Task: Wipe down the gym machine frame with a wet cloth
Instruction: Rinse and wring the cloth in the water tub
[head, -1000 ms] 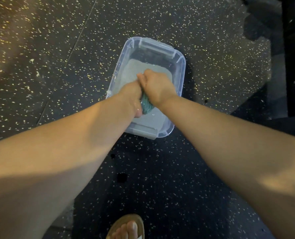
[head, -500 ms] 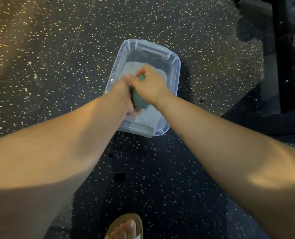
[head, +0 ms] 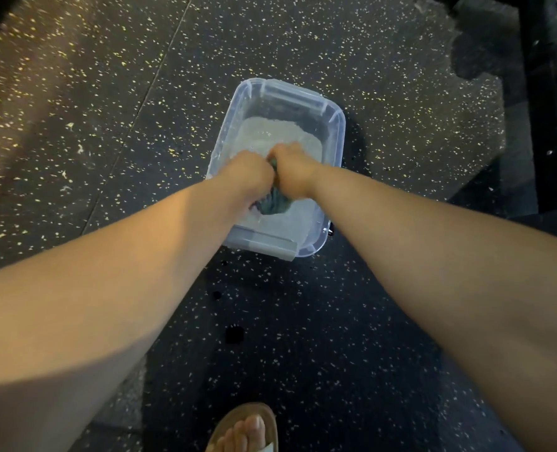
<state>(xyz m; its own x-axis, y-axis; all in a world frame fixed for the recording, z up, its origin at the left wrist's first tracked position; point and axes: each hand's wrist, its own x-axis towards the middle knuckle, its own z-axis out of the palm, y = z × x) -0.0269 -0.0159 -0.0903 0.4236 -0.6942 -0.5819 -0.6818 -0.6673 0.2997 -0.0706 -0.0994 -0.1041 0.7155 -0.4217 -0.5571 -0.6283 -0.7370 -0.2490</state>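
Green cloth [head: 275, 203] twisted between left hand [head: 248, 172] and right hand [head: 292, 172], fingers [head: 281, 152] curled round it, above clear tub [head: 335, 125] of shallow water [head: 270, 133], mid-frame

Speckled floor, a tub and one sandal
We see a clear plastic tub [head: 290, 93] of cloudy water standing on the dark, pale-flecked rubber floor [head: 303, 44]; a seam [head: 147, 93] runs left of it, dark spots [head: 234, 334] lie nearer us, and a brown sandal [head: 267, 414] shows at the bottom edge.

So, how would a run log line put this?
stage: cloth prep | left hand: grips cloth | right hand: grips cloth | where: at clear tub | machine frame: untouched
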